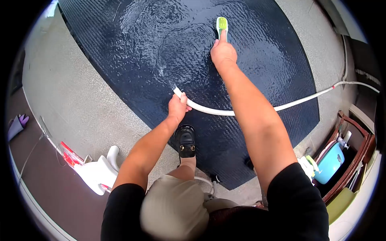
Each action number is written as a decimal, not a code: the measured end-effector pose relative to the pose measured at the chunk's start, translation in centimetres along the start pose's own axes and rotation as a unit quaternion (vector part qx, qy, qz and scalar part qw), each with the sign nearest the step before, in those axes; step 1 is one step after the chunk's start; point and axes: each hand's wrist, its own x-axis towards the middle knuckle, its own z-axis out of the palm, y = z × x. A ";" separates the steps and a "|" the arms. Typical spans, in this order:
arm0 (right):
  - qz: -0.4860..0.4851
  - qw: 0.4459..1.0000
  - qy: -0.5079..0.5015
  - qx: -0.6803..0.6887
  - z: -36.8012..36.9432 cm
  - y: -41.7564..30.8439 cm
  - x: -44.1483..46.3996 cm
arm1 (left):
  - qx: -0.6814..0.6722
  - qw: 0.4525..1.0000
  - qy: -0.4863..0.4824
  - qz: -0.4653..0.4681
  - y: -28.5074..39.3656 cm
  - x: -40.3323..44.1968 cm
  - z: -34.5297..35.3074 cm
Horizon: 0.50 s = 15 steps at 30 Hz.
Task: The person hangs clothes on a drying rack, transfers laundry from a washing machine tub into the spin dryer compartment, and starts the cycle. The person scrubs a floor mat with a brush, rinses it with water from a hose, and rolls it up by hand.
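Note:
A white hose point(213, 111) runs in from the right, and my left hand point(178, 107) is closed round it just behind its open end. Water comes out of that end onto a dark ribbed mat point(132, 94), whose upper part is wet and rippling. Farther up and to the right, my right hand point(223, 52) grips the handle of a green and white brush point(222, 25), with a finger stretched along it. The brush is over the wet part of the mat; its bristles are hidden beneath it.
My black shoe point(186, 140) stands on the mat below my left hand. A white and red plastic item point(94, 174) lies at the lower left. At the right, a brown rack point(368, 148) stands beside a blue container point(330, 162). Grey floor point(80, 92) surrounds the mat.

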 end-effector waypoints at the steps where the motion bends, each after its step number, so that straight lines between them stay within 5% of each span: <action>1: -0.042 0.998 -0.041 0.002 1.3 -1.6 -2.5 | -0.028 0.999 0.021 -0.018 -0.7 0.2 -0.7; 4: -0.174 0.955 -0.238 -0.040 3.7 -5.0 -11.3 | -0.017 0.999 0.021 -0.019 -0.2 0.2 -1.9; 5: -0.247 0.932 -0.259 -0.055 5.1 -4.7 -12.9 | 0.073 0.994 0.045 0.074 0.5 -0.3 -2.0; 6: -0.317 0.903 -0.281 -0.071 6.4 -4.5 -14.1 | 0.235 0.895 0.143 0.351 -5.7 3.0 -1.8; 8: -0.365 0.878 -0.270 -0.151 4.0 -4.1 -11.3 | -0.029 0.998 0.043 0.021 -0.5 -0.3 -1.8; 11: -0.272 0.950 -0.087 -0.129 3.2 -1.2 -4.0 | 0.010 0.997 0.079 0.016 -1.3 -0.6 -2.7; 15: -0.074 0.994 -0.034 -0.070 1.1 -1.3 0.1 | -0.030 0.996 0.083 0.004 -3.5 0.5 -5.7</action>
